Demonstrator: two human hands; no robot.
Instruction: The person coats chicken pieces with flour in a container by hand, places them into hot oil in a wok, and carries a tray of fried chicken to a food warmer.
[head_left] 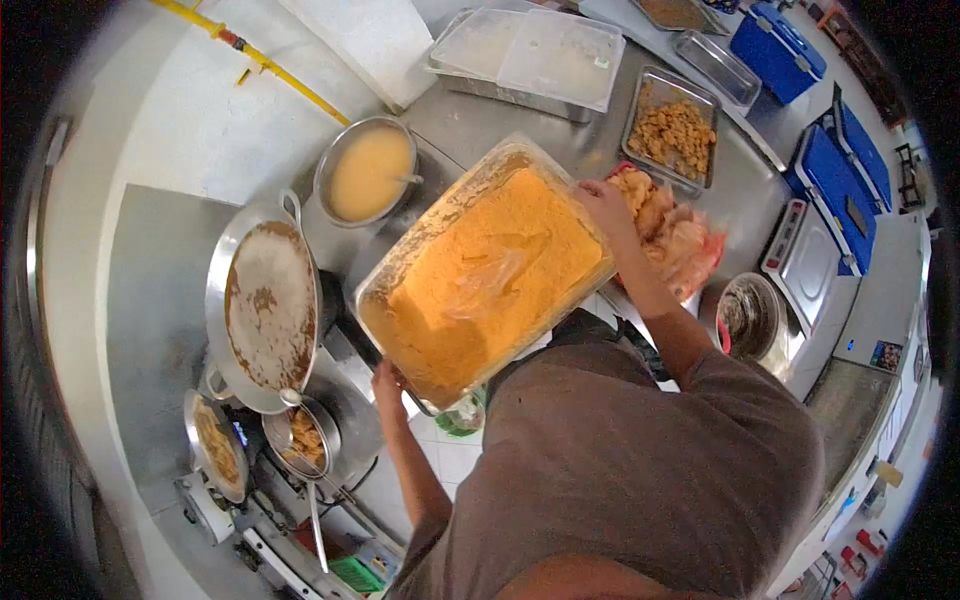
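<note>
Person holds a large clear tray (487,270) of orange breading mix up off the worktop (560,130), tilted toward the camera. Left hand (388,383) is closed on the tray's near-left corner, right hand (603,203) is closed on the far-right edge. Hands well apart, diagonal grip.

Risks, as judged from this frame:
- Tray hangs over the gap between worktop and stove, partly above the wide pan of bubbling oil (268,303). Slip at the left corner would likely dump mix, or the tray itself, into hot oil: splash, burn.
- Tilt is steep; the loose mix sits against the low side. A shift in load could twist the tray out of the two-corner grip.
- A crumpled plastic film (487,282) lies in the mix; it could slide out with the powder.
- Pot of yellow batter (367,171) stands just behind the tray's far-left corner; a swing could clip it or its ladle.
- Right forearm passes right over the red basket of coated pieces (677,240); lowering the arm could knock it.
- Strainer of fried bits (301,436) sits near the left elbow path.
</note>
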